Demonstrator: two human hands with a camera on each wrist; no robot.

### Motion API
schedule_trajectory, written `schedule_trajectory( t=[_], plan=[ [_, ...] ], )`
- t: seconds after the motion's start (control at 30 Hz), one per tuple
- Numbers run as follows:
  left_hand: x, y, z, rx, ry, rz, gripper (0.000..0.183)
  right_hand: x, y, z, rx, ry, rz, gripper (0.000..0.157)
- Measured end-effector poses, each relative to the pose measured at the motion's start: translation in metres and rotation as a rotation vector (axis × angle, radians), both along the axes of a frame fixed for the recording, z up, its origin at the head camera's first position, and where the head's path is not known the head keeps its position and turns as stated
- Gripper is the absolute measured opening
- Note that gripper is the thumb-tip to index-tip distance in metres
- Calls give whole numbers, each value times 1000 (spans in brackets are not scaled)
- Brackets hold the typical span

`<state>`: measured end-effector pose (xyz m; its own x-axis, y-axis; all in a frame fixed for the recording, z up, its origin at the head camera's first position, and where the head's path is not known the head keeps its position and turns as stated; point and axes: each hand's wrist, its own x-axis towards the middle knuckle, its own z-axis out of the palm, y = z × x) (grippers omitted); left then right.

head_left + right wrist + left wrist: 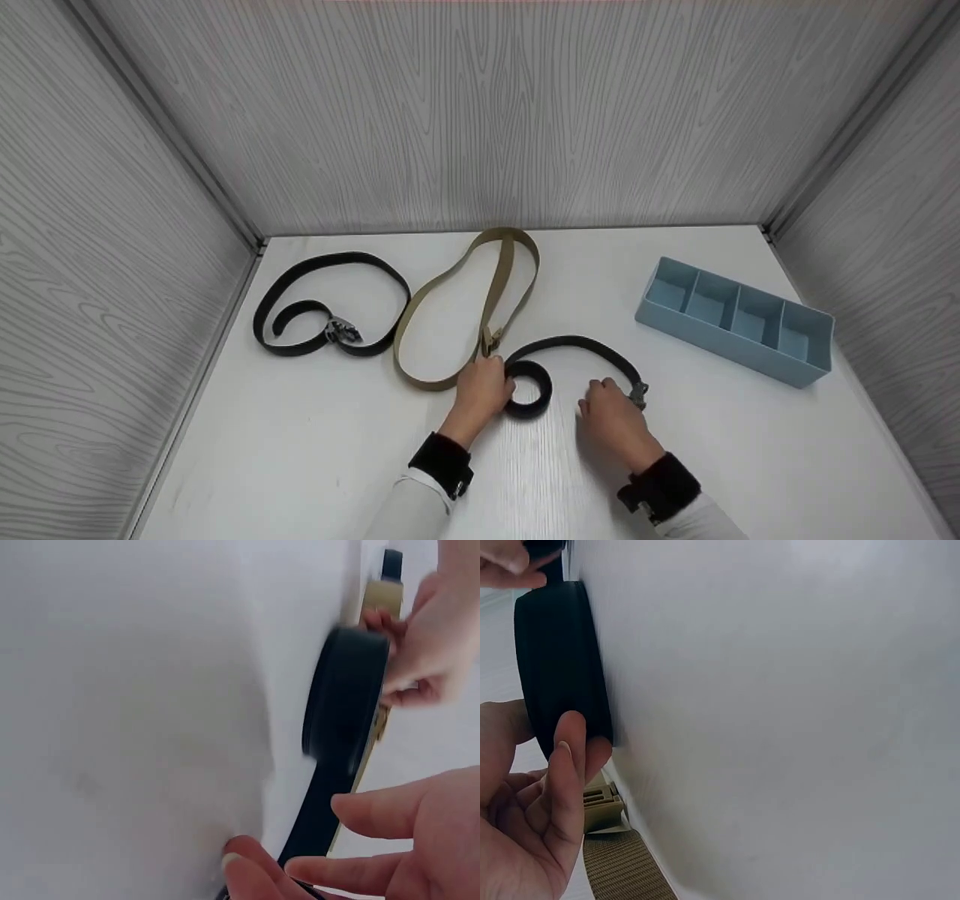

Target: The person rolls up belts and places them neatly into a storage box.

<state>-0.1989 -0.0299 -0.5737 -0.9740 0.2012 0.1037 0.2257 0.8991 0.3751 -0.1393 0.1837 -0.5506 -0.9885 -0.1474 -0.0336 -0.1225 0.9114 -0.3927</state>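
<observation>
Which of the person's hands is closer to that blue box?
The right hand. It's left of the blue box, not touching it; the left hand is farther left, holding the coiled black belt.

White tabletop (540, 480) lies free at six o'clock from the coiled black belt (528, 411). Looped tan webbing (498, 285) blocks eleven o'clock.

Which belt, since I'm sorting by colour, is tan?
The middle belt; it is tan, while the far-left belt and the partly coiled belt the left hand holds are black.
</observation>
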Motion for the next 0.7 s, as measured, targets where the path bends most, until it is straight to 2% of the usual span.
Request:
schedule_trajectory(
  t=[0.13,0.3,0.43,0.53,0.7],
  plan=[
    [0,1,0,15,2,14,13,-5,30,6,-34,-77,6,15],
    [3,0,-3,34,-7,15,13,-12,69,10,-66,-219,-70,21],
    [3,0,-3,43,-5,12,14,-15,95,11,-49,-202,-140,22],
    [2,0,-2,42,-15,24,15,-18,105,15,-54,-172,-192,26],
    [2,2,-1,41,-22,36,14,-19,91,21,-42,-160,-223,29]
  ],
)
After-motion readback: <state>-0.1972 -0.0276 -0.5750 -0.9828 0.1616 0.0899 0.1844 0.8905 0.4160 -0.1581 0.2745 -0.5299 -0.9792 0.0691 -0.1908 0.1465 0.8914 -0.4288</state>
